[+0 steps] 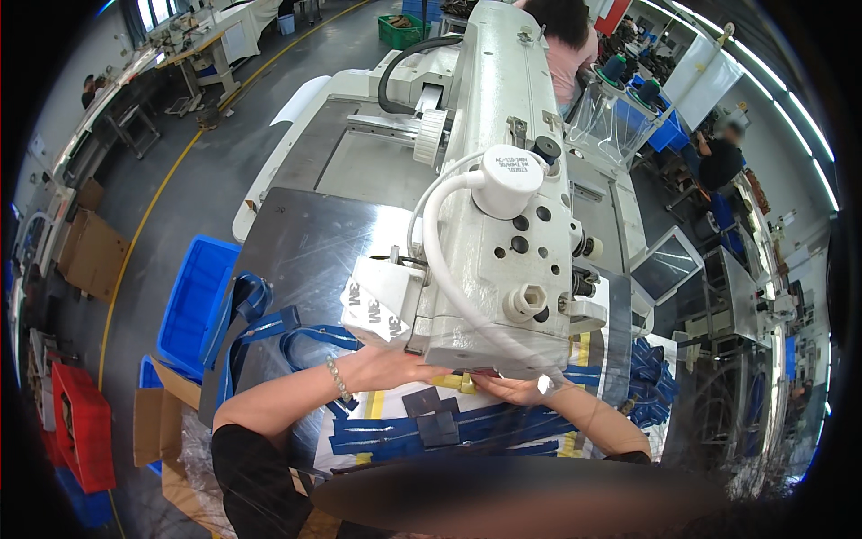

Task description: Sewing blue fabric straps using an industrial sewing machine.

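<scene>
A large white industrial sewing machine [485, 260] fills the middle, its head over the work. Under its front edge my left hand [391, 366] reaches in from the left, fingers stretched out flat beside a yellow piece [456, 383]. From the other side, my right hand [514, 388] lies with its fingers extended toward the same yellow piece. Fingertips of both hands are partly hidden by the machine head. Nearer to me, blue straps with a silver line [377, 438] lie across the white work surface. Dark blue square patches [437, 428] rest on these straps.
More blue strap [310, 334] loops over the metal table's left side; a blue bundle [650, 382] sits at the right. Blue bin [199, 301], cardboard box [153, 418] and red crate [83, 427] stand left. A tablet-like panel [666, 263] is right. Other people are beyond.
</scene>
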Motion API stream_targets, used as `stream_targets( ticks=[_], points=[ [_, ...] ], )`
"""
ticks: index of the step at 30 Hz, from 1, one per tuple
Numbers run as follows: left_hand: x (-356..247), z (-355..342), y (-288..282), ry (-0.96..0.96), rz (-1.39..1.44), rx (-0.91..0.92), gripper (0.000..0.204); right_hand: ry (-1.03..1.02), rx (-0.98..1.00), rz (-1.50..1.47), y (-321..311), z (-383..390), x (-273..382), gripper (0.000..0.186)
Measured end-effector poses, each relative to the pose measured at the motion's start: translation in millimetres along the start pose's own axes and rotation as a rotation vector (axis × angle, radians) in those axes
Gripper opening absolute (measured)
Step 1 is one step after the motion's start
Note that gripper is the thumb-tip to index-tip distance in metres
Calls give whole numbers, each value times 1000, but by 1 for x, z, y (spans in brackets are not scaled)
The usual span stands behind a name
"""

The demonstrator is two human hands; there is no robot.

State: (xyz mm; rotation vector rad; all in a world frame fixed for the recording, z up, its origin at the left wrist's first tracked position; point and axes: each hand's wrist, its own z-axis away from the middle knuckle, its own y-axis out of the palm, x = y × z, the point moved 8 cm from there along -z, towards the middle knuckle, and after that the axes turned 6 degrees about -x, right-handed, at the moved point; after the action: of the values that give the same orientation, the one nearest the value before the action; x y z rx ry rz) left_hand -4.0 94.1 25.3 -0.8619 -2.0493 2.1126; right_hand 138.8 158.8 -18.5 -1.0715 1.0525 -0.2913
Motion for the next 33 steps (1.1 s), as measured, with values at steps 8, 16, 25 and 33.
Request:
stream_targets(
  ticks=[8,16,25,33],
  points=[
    [16,-2,38,19,169,151,47,-280,-79,1155,16,-1,26,41],
    [5,0,3,-182,207,324,48,325,-259,-505,-53,-8,-35,36],
    [4,7,11,183,83,-172,46,-248,-156,572,-3,-26,21,29],
    [12,6,11,256,675,-216,42,-476,-276,1009,-4,-29,23,39]
  ],
)
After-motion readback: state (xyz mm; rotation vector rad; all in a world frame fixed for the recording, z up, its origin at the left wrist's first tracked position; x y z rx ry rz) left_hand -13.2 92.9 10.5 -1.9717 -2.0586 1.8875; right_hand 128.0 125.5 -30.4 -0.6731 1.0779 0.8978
